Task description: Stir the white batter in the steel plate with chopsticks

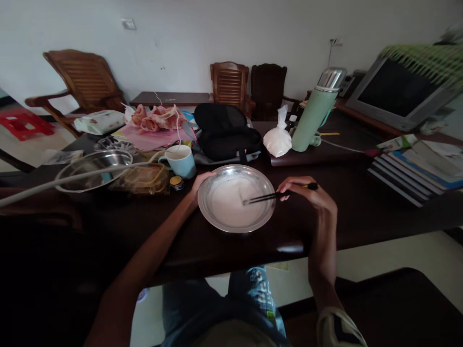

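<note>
A shallow metal basin (207, 212) stands on the dark table in front of me, holding a pale, whitish mixture (227, 205). My left hand (203, 182) grips the basin's left rim, its fingers partly hidden at the edge. In my right hand (304, 190) is a pair of dark chopsticks (264, 196), held closed around their upper part. Their tips reach over the basin and touch the mixture near its middle, slightly blurred. Just beyond my left hand are a light blue mug (183, 163) and a small jar with a yellow lid (177, 182).
Behind the basin lie a black open case (227, 137), a tied bag of white powder (278, 140) and a green thermos (313, 118). Stacked books (415, 168) lie right. Another metal bowl (68, 185) and a yellowish container (144, 178) sit left; a pale cable (87, 177) crosses there.
</note>
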Motion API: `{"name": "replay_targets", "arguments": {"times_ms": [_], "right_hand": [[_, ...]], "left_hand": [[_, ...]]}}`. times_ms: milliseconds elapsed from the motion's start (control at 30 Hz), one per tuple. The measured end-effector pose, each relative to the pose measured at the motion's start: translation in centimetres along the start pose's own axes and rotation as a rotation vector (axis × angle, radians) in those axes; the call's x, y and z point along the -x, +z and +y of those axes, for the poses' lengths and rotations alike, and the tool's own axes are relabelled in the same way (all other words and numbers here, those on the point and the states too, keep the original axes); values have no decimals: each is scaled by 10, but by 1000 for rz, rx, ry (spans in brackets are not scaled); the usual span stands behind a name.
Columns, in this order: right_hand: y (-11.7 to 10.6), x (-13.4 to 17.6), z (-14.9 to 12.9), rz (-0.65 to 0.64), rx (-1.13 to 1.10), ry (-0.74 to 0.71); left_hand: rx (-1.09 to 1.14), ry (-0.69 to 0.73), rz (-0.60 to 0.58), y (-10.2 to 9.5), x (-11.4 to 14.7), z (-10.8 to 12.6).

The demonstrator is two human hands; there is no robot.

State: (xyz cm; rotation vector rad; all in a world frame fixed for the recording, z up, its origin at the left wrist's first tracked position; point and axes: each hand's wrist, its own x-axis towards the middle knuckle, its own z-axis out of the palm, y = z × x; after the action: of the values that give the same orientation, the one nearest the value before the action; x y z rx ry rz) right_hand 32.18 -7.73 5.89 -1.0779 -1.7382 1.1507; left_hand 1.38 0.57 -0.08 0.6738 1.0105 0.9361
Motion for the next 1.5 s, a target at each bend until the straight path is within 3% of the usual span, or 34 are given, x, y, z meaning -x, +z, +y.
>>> {"name": "replay_targets", "arguments": {"times_ms": [67, 100, 233, 400, 533, 700, 833, 1000, 1133, 1167, 1300, 1433, 1500], "right_hand": [[4, -1, -1, -111, -14, -2], [5, -2, -2, -102, 2, -17], [2, 0, -2, 125, 80, -37], [1, 3, -2, -101, -4, 13], [-2, 5, -1, 72, 60, -10], [-3, 5, -1, -88, 36, 3], [-5, 7, -3, 108, 120, -32], [-1, 7, -5, -105, 32, 8], [1, 4, -3, 109, 58, -18], [0, 4, -3, 112, 49, -9], [4, 3, -3, -80, 4, 8], [6, 1, -3, 112, 67, -53], [3, 2, -3, 86, 43, -42]], "left_hand": [[3, 7, -23, 0, 0, 0], [10, 7, -30, 0, 0, 0], [27, -18, -40, -1, -1, -1], [6, -20, 23, 3, 2, 2], [12, -18, 53, 8, 8, 7], [-17, -63, 72, 6, 5, 7], [-3, -57, 86, 0, -2, 3], [-18, -33, 68, -3, -4, 0], [-9, -25, 31, 0, -1, 2], [-10, -19, 34, 1, 0, 2], [-33, -32, 73, 2, 1, 3], [-8, -6, 38, 1, -1, 1], [-4, 12, 25, 1, -1, 1]]}}
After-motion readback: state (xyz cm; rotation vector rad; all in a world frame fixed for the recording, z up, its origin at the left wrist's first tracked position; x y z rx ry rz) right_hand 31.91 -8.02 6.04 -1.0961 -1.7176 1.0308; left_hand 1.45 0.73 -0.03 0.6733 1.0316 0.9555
